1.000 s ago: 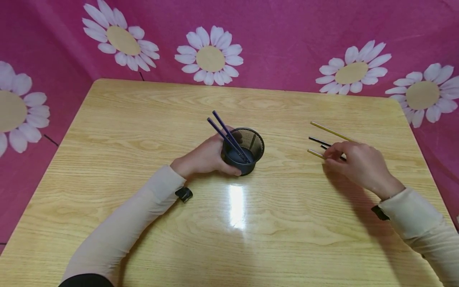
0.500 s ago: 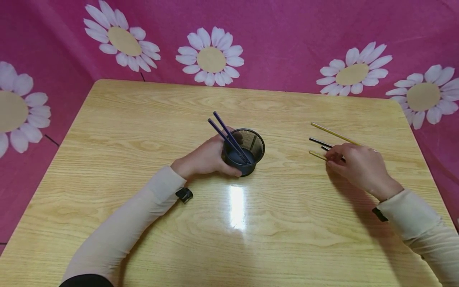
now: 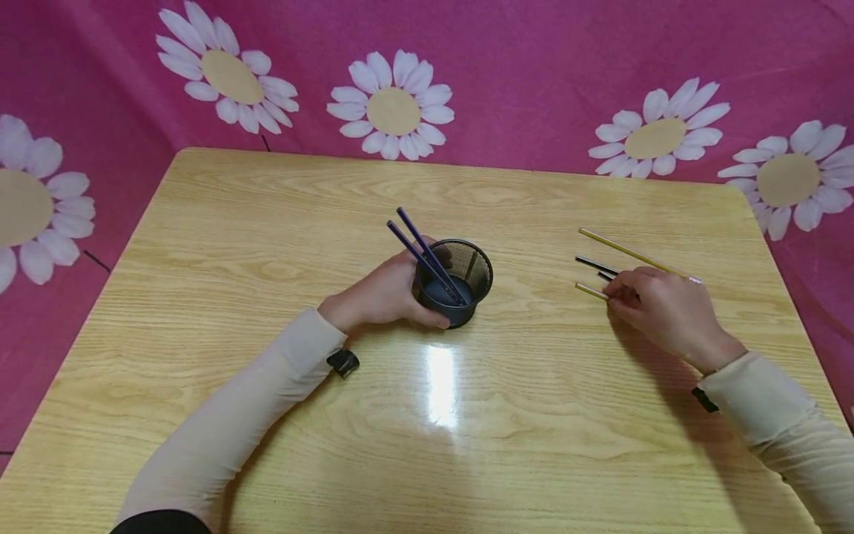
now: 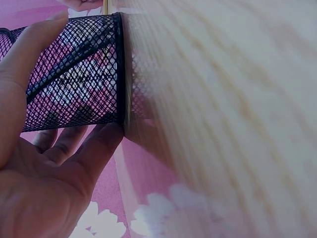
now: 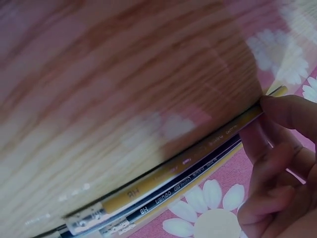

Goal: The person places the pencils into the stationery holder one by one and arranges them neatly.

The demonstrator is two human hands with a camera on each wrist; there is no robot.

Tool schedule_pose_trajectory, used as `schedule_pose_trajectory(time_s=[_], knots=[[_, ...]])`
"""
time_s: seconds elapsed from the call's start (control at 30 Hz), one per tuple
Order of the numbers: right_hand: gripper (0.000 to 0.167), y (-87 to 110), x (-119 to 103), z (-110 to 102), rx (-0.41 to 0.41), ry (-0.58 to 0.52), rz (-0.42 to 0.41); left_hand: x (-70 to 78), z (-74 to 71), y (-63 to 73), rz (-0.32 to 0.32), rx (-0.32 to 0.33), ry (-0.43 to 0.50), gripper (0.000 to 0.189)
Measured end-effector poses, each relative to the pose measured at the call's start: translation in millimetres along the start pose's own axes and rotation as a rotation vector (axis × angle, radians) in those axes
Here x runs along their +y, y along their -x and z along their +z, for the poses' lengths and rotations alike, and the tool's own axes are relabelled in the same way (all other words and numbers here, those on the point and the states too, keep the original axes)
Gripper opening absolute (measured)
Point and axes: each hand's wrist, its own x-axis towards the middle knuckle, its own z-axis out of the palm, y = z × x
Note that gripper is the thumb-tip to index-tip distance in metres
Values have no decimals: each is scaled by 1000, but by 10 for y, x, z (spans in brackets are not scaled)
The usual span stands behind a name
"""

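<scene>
My left hand grips a black mesh pencil holder, which stands upright on the table. Two dark blue pencil-like sticks lean inside it. In the left wrist view, the thumb lies across the mesh and the fingers reach behind. Over on the right, my right hand pinches the nearest yellow pencil between thumb and fingers. The right wrist view shows that yellow pencil marked HB, its metal-capped end pointing away from the hand. Black pencils lie right beside it, partly hidden by the hand.
Another yellow pencil lies farther back, behind the right hand. Everything rests on a light wooden table, with a pink flowered cloth hanging at its back and sides. A bright reflection shows in front of the holder.
My right hand has shifted slightly toward the table's front, uncovering the far end of the back yellow pencil. The left hand and holder have stayed in place.
</scene>
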Motion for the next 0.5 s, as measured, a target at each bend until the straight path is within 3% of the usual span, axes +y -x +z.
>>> schedule_pose_trajectory(time_s=[0.33,0.5], knots=[[9,-61,-34,-104,-4,-26,6,-8,4,-3,16,-2,5,100],[10,-128,-134,-205,-36,-69,62,-3,-3,3,11,0,2,100]])
